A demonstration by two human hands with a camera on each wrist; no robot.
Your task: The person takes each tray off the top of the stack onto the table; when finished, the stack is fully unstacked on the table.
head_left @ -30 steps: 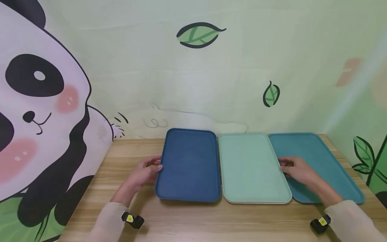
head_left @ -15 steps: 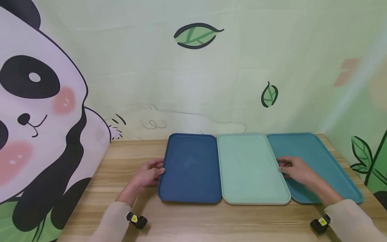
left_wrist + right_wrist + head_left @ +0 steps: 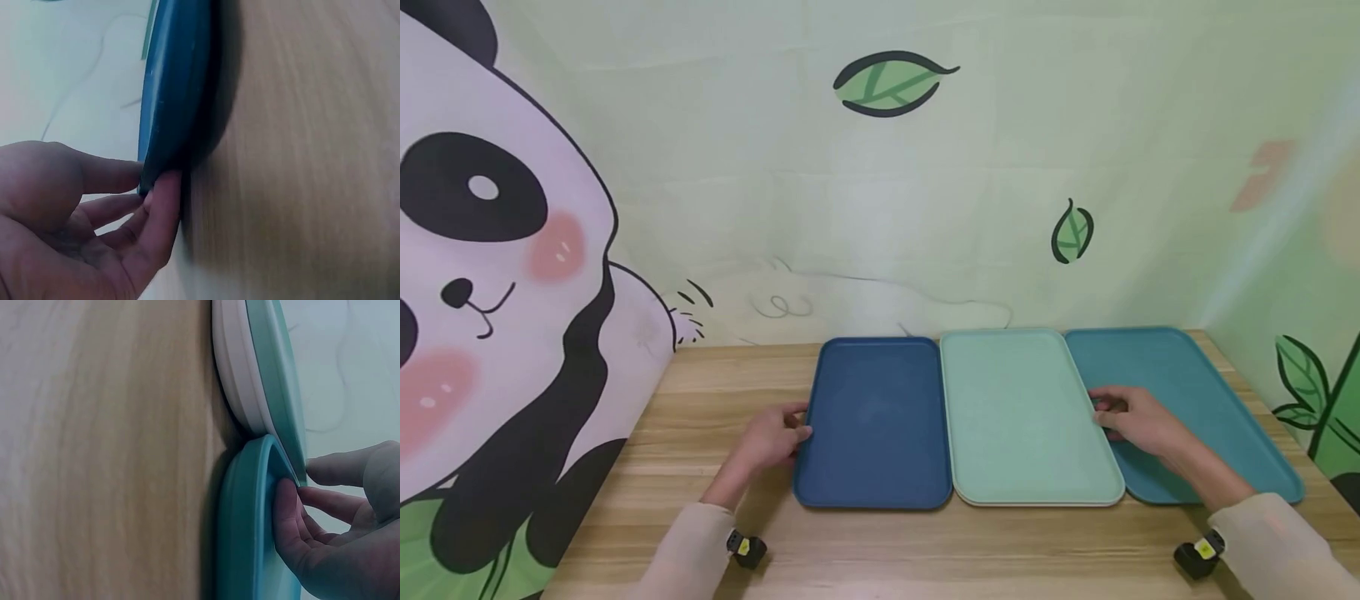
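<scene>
A navy tray (image 3: 874, 425) lies flat on the wooden table, its right side against a mint green tray (image 3: 1032, 417). At the navy tray's left edge, my left hand (image 3: 769, 437) pinches the rim; the left wrist view has the thumb on the upper rim and fingers under it. My right hand (image 3: 1138, 421) pinches the right edge of the mint tray, above a teal tray (image 3: 1187, 392). Beneath the mint tray, a white tray (image 3: 234, 369) shows in the right wrist view. The fingertips of both hands are partly hidden by the rims.
The wooden table (image 3: 880, 554) runs along the front of the trays and out to the left. Directly behind stands a wall sheet (image 3: 737, 167) printed with a panda and leaves. The teal tray reaches close to the table's right edge.
The navy tray has come down from a slightly raised position to flat beside the mint tray. My left hand moved a little right and nearer with it; the right hand stayed in place.
</scene>
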